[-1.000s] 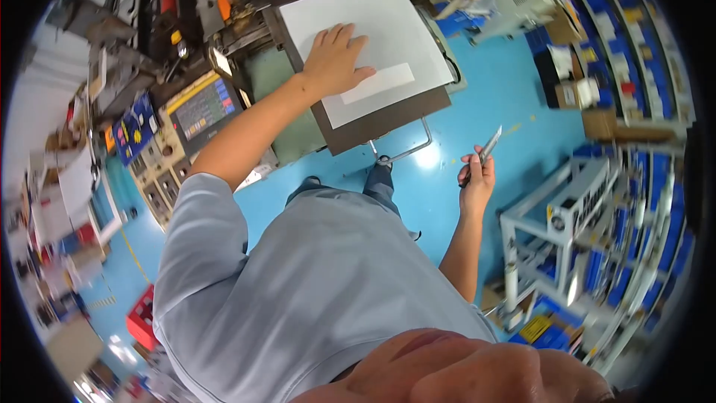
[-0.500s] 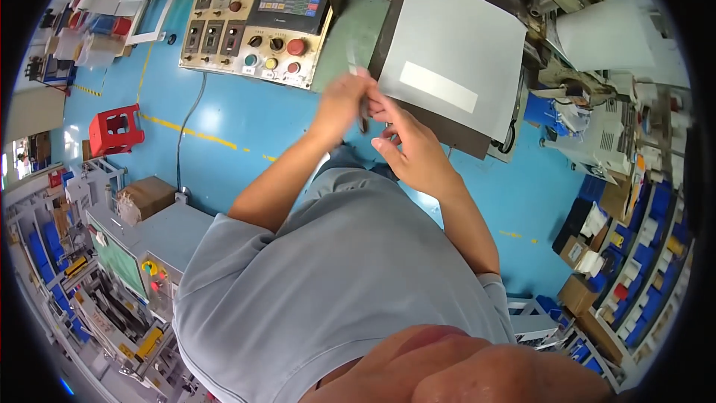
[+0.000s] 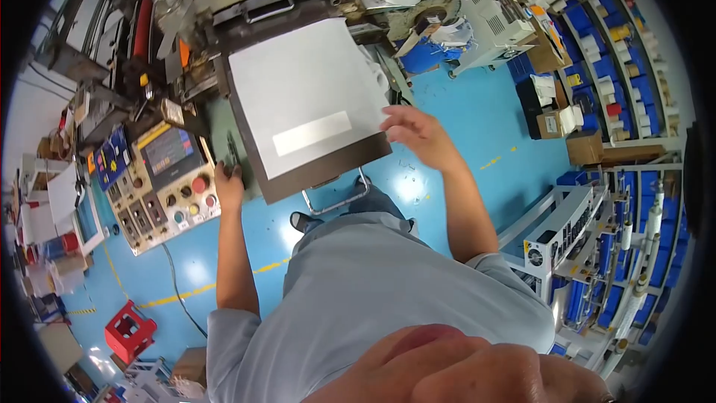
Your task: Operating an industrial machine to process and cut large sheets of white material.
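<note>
A large white sheet [image 3: 298, 97] with a paler rectangular strip lies on a dark brown board [image 3: 328, 172] at the front of a machine. My right hand [image 3: 414, 133] hovers at the board's right edge with fingers spread, touching or just over the sheet's corner. My left hand [image 3: 228, 181] rests at the board's left edge, next to a slim dark tool; whether it grips that tool is unclear. A yellow-edged control panel [image 3: 160, 179] with a screen and coloured buttons sits just left of that hand.
A metal handle [image 3: 335, 201] sticks out under the board. Blue floor with yellow lines lies below. Shelves with blue bins [image 3: 619, 201] stand at the right, cardboard boxes [image 3: 574, 134] beside them, a red stool [image 3: 128, 332] at lower left.
My view swung back toward the machine. My hands, together in front of my body half a second ago, have parted: the left went to the board's left edge, the right to its right edge.
</note>
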`<state>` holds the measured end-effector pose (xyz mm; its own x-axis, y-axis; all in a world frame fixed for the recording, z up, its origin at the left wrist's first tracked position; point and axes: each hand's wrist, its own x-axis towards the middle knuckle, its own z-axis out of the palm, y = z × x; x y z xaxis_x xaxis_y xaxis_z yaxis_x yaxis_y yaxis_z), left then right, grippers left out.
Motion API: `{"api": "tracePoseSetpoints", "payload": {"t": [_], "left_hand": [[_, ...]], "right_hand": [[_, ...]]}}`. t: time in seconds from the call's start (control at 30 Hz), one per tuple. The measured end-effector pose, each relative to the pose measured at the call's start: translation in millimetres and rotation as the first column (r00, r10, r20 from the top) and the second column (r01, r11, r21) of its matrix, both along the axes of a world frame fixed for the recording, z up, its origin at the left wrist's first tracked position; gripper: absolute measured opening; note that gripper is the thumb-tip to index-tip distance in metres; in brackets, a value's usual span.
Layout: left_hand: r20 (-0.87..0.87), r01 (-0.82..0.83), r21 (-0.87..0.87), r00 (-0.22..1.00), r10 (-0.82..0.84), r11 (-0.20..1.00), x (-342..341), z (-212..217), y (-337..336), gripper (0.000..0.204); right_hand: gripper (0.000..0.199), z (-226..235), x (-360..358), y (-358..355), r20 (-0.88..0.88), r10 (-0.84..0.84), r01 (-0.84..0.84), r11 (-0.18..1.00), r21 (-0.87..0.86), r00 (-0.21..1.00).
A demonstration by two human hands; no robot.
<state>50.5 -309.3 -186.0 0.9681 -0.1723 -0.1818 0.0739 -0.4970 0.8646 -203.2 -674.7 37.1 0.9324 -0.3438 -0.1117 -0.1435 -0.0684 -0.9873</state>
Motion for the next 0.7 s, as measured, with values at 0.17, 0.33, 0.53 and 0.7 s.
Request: {"api": "tracePoseSetpoints", "payload": {"t": [0.17,0.33,0.53,0.7], "left_hand": [[0.285,-0.212,-0.04,0.934,0.215,0.976,-19,102,-30,0.041],[0.64,0.228,0.016,0.746,-0.185,0.973,-30,250,-190,0.038],[0.877,0.393,0.329,0.21,-0.432,0.859,-3,346,-474,0.054],[0.654,0.016,0.746,0.173,-0.737,0.666,29,401,-617,0.047]], "right_hand": [[0.036,8,-7,-129,0.053,-0.149,0.15,0.988,-0.025,0.987],[0.035,2,54,-271,0.151,-0.356,0.351,0.935,0.06,0.922],[0.046,-27,132,-363,0.202,-0.34,0.228,0.872,0.434,0.919],[0.059,-56,159,-371,0.021,-0.342,0.277,0.795,0.539,0.939]]}}
